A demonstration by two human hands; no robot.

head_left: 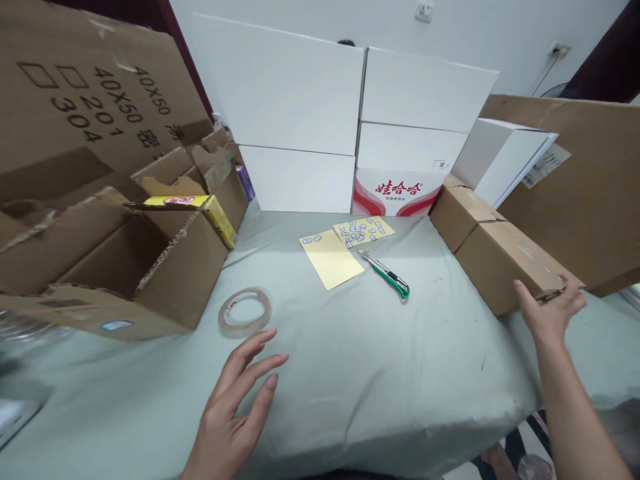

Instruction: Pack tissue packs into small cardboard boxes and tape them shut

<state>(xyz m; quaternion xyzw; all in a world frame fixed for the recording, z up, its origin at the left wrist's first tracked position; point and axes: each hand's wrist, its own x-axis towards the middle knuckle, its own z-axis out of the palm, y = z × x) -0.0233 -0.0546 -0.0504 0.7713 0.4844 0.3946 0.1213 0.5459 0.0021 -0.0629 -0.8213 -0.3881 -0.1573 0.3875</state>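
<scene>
Cardboard box (495,267) sits against the right hand's fingers (570,298).

Left hand (225,417) and right hand (550,317) are bare, fingers (263,365) slim.

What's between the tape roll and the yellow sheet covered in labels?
Another yellow sheet, with just two labels on it, lies there on the cloth, as the head view shows.
</scene>
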